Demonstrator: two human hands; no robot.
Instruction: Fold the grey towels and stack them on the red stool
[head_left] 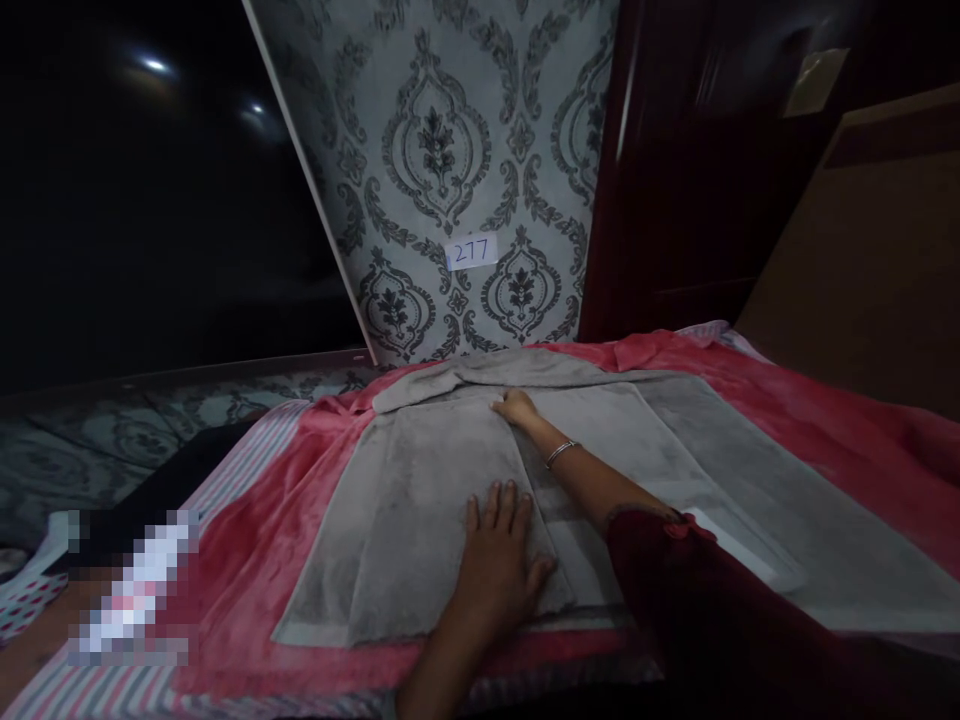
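Note:
A grey towelling garment, perhaps a bathrobe, lies spread flat on a red blanket. My left hand rests flat on its near left panel, fingers stretched out. My right hand reaches far across to the collar area and lies on the fabric with fingers down; a thin bracelet is on the wrist and a dark red sleeve covers the upper arm. Whether the right hand pinches the cloth is unclear.
A striped sheet shows under the blanket at left. Patterned grey wallpaper with a "277" label stands behind. A dark door and a brown board are at right. A blurred patch lies at lower left.

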